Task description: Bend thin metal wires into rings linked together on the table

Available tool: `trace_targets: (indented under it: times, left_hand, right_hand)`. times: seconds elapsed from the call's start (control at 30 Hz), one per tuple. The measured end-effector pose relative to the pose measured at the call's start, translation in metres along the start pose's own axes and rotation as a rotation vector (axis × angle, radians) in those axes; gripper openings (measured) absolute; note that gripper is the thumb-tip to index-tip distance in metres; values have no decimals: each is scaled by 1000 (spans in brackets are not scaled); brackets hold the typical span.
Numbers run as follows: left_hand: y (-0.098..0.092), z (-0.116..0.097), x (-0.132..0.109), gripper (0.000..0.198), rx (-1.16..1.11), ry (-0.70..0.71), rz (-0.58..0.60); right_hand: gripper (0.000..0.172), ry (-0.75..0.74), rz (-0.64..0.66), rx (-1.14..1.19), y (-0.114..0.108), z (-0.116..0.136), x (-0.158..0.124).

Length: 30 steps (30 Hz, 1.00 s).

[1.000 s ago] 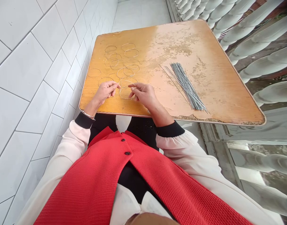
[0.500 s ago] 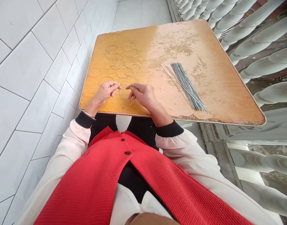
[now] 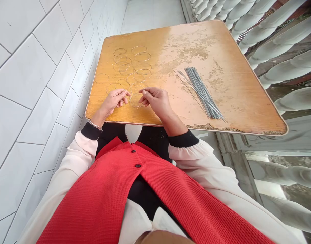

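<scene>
Near the front edge of the wooden table, my left hand [image 3: 116, 101] pinches one end of a thin wire [image 3: 133, 104]. My right hand [image 3: 155, 99] grips the same wire between thumb and forefinger, a short gap to the right. The wire curves in a loop below and between my fingertips; its exact ends are hard to see. Just beyond my hands lie several thin wire rings [image 3: 142, 56], some overlapping. To the right of my right hand rests a bundle of straight grey wires [image 3: 202, 91], with a few loose ones along its left side.
The table top [image 3: 247, 98] has rounded corners and a worn, peeling surface on its right part. A white tiled wall [image 3: 43, 84] runs along the left. White balusters [image 3: 279, 74] stand along the right.
My right hand has shifted slightly right and turned a little, with the wire still in its fingers. My left hand stays almost in place. The rings and bundle lie as before.
</scene>
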<state>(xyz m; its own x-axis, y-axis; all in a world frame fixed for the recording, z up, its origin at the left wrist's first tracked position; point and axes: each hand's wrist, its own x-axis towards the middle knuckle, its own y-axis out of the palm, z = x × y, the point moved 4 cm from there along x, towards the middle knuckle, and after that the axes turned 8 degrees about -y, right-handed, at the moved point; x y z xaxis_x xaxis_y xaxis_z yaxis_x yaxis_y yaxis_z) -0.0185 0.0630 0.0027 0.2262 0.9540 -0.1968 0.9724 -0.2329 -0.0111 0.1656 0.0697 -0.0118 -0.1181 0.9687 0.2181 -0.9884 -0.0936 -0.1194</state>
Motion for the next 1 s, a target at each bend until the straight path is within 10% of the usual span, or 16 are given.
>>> trace_targets:
  times: [1.0]
  left_hand:
    - [3, 3, -2, 31, -114, -24, -123]
  right_hand:
    - [13, 114, -42, 206, 0, -3, -4]
